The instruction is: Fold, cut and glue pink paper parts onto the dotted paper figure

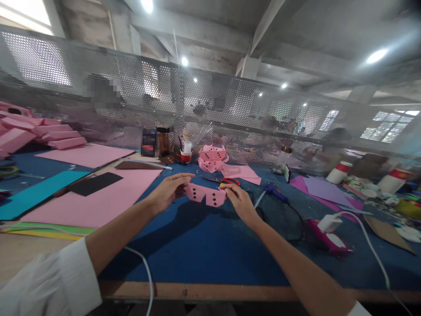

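Observation:
A folded pink paper piece (215, 198) with small black squares and a V-shaped notch in its lower edge is held up above the blue table mat. Its left end is pinched by my left hand (169, 191), and its right end by my right hand (238, 199). Just behind it lie red-handled scissors (230, 181). Farther back sits a pile of similar pink pieces with black marks (213, 158), beside flat pink paper (245, 172).
Pink sheets (131, 188), a black card (97, 183) and a teal strip (42, 193) lie left. Rightward are a blue glue gun (275, 192), a magenta power strip (329, 239) and purple sheets (324, 191). A perforated metal screen (237, 96) stands behind.

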Tool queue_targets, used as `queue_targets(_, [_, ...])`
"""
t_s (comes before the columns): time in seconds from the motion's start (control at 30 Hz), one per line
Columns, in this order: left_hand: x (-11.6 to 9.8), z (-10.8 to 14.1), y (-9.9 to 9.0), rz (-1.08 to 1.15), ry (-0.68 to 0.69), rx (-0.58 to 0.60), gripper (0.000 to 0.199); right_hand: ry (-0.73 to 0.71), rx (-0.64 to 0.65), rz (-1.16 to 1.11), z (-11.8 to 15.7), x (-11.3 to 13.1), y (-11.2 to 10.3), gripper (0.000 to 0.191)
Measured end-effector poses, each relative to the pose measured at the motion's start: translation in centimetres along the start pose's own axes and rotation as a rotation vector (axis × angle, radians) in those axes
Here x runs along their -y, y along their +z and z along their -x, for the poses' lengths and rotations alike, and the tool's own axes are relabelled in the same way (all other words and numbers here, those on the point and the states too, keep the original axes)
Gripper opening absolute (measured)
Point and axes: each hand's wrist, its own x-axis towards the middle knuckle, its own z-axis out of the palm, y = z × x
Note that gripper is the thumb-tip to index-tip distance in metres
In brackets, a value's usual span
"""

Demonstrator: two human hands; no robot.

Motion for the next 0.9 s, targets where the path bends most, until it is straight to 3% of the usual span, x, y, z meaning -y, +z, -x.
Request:
queue_targets(0.4, [-0.2, 0.0, 0.3, 0.022, -0.032, -0.045, 0.043, -0.034, -0.011, -0.045, 0.6, 1.5, -0.1, 0.032])
queue_targets(0.9, [0.3, -0.5, -0.1, -0.033, -0.067, -0.006, 0.03, -0.107, -0.099, 0.02, 1.1, 2.4, -0.2, 0.023])
